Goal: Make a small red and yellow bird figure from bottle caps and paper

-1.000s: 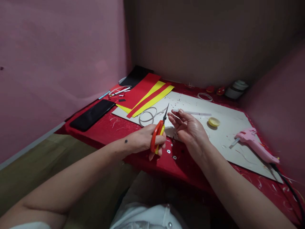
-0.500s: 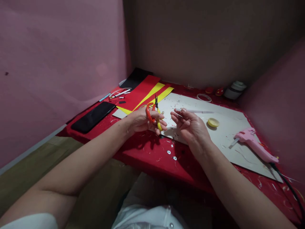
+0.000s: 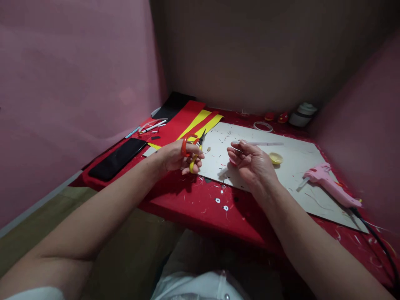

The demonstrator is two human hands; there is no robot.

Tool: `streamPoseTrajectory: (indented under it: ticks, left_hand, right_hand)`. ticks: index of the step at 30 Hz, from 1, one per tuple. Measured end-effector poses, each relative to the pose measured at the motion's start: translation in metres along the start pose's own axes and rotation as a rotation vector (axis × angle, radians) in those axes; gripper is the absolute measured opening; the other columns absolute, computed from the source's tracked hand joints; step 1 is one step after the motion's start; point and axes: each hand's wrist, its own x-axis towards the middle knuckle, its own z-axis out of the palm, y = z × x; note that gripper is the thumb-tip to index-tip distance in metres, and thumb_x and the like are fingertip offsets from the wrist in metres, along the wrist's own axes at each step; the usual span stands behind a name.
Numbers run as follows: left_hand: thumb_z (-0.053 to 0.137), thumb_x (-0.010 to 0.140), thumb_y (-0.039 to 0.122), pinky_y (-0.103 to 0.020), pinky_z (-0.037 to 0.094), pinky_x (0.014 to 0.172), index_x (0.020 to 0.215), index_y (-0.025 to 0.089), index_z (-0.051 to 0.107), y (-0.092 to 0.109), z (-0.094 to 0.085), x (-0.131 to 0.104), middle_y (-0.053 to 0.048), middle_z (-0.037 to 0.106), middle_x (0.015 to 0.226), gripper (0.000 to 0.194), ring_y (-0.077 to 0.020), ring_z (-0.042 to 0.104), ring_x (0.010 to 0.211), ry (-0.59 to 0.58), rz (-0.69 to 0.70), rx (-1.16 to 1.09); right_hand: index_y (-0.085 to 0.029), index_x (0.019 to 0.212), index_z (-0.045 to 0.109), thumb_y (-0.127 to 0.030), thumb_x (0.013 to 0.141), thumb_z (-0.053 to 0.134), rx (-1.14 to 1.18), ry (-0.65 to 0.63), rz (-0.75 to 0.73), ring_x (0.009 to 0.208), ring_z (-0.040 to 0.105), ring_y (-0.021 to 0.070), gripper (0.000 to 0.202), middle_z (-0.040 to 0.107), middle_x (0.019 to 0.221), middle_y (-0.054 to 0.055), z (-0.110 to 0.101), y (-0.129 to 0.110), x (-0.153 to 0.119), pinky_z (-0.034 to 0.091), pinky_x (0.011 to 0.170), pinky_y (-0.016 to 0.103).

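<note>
My left hand is closed around scissors with red and yellow handles, their dark blades pointing up and to the right. Thumb and fingers of my right hand pinch a slim whitish pen-like stick, which extends to the right above the white board. A gap lies between the two hands. Below them, two small white paper pieces with dark dots rest on the red cloth. A shallow yellow cup sits on the board just right of my right hand.
A pink glue gun lies on the board's right side, its cord running off right. Red, yellow and black sheets lie at back left, near a black phone. A bottle and small red objects stand behind. Scraps are scattered about.
My left hand has moved left with the scissors, whose blades now tilt further right. My right hand has shifted slightly right with the stick, widening the gap. The view has shifted a little.
</note>
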Motion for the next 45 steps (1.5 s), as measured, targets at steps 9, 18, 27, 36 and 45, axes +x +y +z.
streamPoseTrajectory:
  ticks: [9,18,27,36,45]
  left_hand:
    - [0.057,0.076,0.018,-0.023,0.039,0.037,0.079,0.008,0.057,0.016,-0.008,0.025,-0.010,0.063,0.060,0.010,-0.0174,0.063,0.052,0.266,0.132,-0.049]
    - [0.062,0.081,0.028,-0.025,0.036,0.039,0.063,0.014,0.052,0.029,0.006,0.035,-0.007,0.059,0.047,0.024,-0.0154,0.056,0.041,0.438,0.087,0.337]
    - [0.062,0.074,0.033,-0.023,0.031,0.037,0.056,0.013,0.058,0.037,-0.017,0.027,-0.010,0.060,0.048,0.028,-0.0133,0.052,0.040,0.202,0.125,0.491]
    - [0.066,0.075,0.037,-0.021,0.027,0.040,0.058,0.012,0.060,0.046,-0.024,0.016,-0.006,0.057,0.049,0.031,-0.0113,0.051,0.041,0.271,0.134,0.568]
    - [0.064,0.075,0.046,-0.033,0.042,0.058,0.080,0.011,0.069,0.030,-0.012,0.026,-0.019,0.067,0.076,0.036,-0.0336,0.066,0.076,0.665,0.105,1.551]
  right_hand:
    - [-0.014,0.072,0.061,-0.008,0.074,0.061,-0.028,-0.004,0.038,0.053,0.062,0.0121,0.007,0.068,0.061,0.002,0.002,0.000,-0.001,0.049,0.054,0.023]
    - [-0.013,0.073,0.060,-0.008,0.077,0.060,-0.031,-0.014,0.033,0.051,0.063,0.0119,0.007,0.067,0.059,0.003,-0.001,0.000,0.003,0.047,0.049,0.021]
    - [-0.014,0.072,0.061,-0.010,0.075,0.062,-0.042,-0.005,0.033,0.052,0.062,0.0126,0.005,0.067,0.059,0.003,-0.002,0.000,0.003,0.048,0.051,0.023]
    - [-0.013,0.071,0.061,-0.010,0.075,0.063,-0.051,-0.025,0.042,0.051,0.061,0.0125,0.005,0.066,0.057,0.002,-0.001,0.003,0.003,0.048,0.050,0.023]
    - [-0.013,0.070,0.061,-0.011,0.075,0.063,-0.082,-0.031,0.038,0.051,0.062,0.0126,0.006,0.066,0.058,0.003,-0.002,0.002,0.002,0.048,0.050,0.023]
